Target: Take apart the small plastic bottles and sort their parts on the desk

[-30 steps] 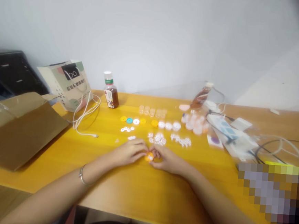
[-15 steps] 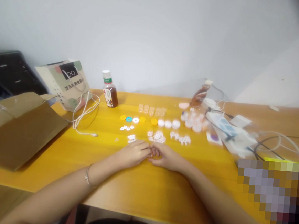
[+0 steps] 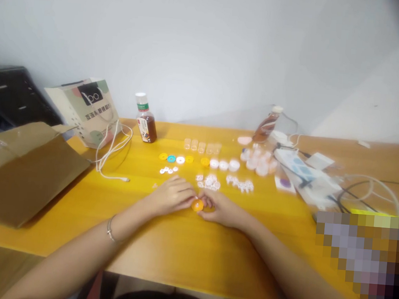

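My right hand [image 3: 220, 208] pinches an orange ring-shaped cap [image 3: 198, 205] with a pale centre, low over the table. At the cap's upper left edge are the fingertips of my left hand [image 3: 173, 196]. Its fingers are bent and together, and a tiny pale spot shows at the tips; I cannot make out what it is. Just beyond my hands lie piles of small white pieces [image 3: 212, 182] and more white pieces [image 3: 243, 185]. Small white discs [image 3: 166, 170] sit beyond my left hand. Behind them runs a row of yellow, blue and white caps [image 3: 171, 159].
Small clear cups [image 3: 202, 148] stand behind the caps. A dark-liquid bottle [image 3: 147, 127] and a paper bag [image 3: 101, 109] are at the back left, a brown bag [image 3: 21, 177] nearer. On the right are clear containers [image 3: 259, 162], a tilted bottle [image 3: 268, 123] and cables [image 3: 373, 179].
My left hand has drawn slightly left, so the orange cap between my hands now shows. It also covers small white pieces seen before. My right hand has hardly moved.
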A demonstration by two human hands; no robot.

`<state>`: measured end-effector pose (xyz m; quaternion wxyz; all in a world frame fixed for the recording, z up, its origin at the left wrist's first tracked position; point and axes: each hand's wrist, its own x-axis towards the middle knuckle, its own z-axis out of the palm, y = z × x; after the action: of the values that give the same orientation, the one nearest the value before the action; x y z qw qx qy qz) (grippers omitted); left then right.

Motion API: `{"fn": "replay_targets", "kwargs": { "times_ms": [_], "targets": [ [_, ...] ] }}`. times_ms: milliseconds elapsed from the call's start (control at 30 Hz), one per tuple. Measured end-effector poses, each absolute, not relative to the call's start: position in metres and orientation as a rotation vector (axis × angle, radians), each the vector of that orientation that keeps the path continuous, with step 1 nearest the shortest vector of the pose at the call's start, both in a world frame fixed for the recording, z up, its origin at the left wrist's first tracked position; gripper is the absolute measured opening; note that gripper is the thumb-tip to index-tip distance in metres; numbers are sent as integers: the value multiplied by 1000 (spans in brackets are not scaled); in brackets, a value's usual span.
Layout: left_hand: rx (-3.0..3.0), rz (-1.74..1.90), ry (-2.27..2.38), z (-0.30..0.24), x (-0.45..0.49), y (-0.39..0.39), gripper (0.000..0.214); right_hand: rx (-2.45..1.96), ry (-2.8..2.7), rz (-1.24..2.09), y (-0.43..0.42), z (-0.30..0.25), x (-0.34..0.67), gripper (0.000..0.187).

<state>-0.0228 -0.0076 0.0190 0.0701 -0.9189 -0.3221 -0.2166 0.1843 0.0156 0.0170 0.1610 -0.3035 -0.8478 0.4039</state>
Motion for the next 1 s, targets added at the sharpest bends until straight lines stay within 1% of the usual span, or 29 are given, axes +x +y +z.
{"fn": "replay_targets", "kwargs": {
  "times_ms": [100,200,433,700,1000],
  "targets": [
    [-2729,-724,-1047,28,-42,-3,20,-915,-2417,1171,13,21,184,17],
    [-2706,-688,-1104,34,-61,4,21,-933,-2407,1190,13,22,185,17],
    [-2717,-417,-1175,38,-84,12,23,-955,-2396,1198,14,20,185,17],
    [-2653,-165,-1110,28,-81,13,24,-938,-2392,1184,14,18,185,18],
    [-2660,-172,-1089,29,-77,9,20,-907,-2395,1194,16,16,186,17]
  ]
}}
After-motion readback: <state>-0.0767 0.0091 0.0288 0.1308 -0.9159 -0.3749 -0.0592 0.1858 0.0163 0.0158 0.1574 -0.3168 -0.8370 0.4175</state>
